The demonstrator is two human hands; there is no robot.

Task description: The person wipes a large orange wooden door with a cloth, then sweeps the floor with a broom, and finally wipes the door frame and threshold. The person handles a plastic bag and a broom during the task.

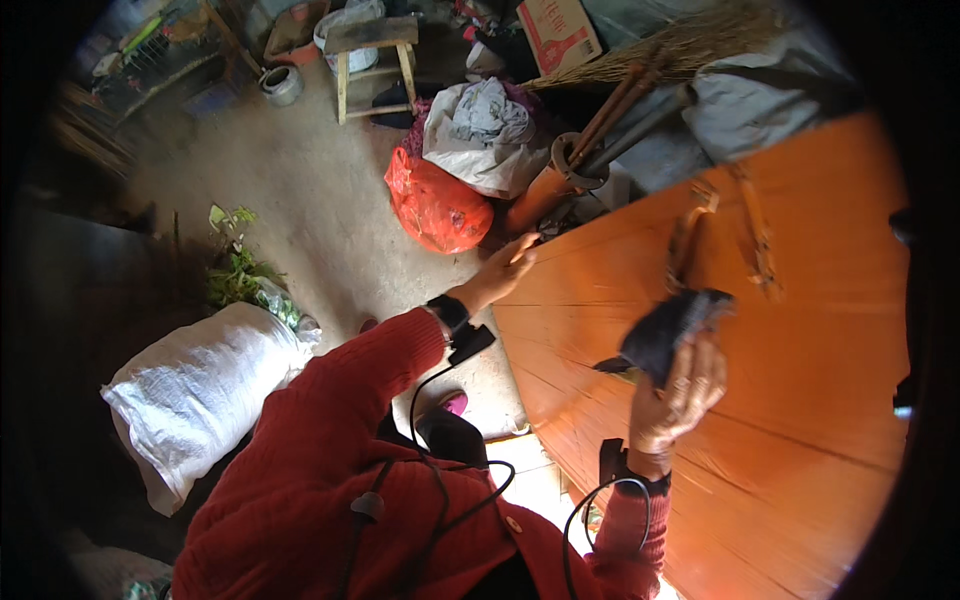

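My right hand [679,386] presses a dark folded cloth [667,337] against an orange-painted plank door [817,360]. Fingers lie over the cloth, and the hand is slightly blurred. Just above the cloth, a rusty chain or strap-like fitting [681,247] hangs on the door, with a second similar fitting [757,232] beside it. My left hand [502,274] is at the door's left edge, fingers pointing up and partly curled. Whether it grips that edge cannot be made out. Both wrists wear black bands with cables.
A red plastic bag [439,202] and a white sack [487,142] sit on the concrete floor near an orange pipe [544,184] holding poles. Behind are a wooden stool [371,34] and a metal pot [282,84]. A stuffed white sack [202,382] and leafy greens [244,277] lie left.
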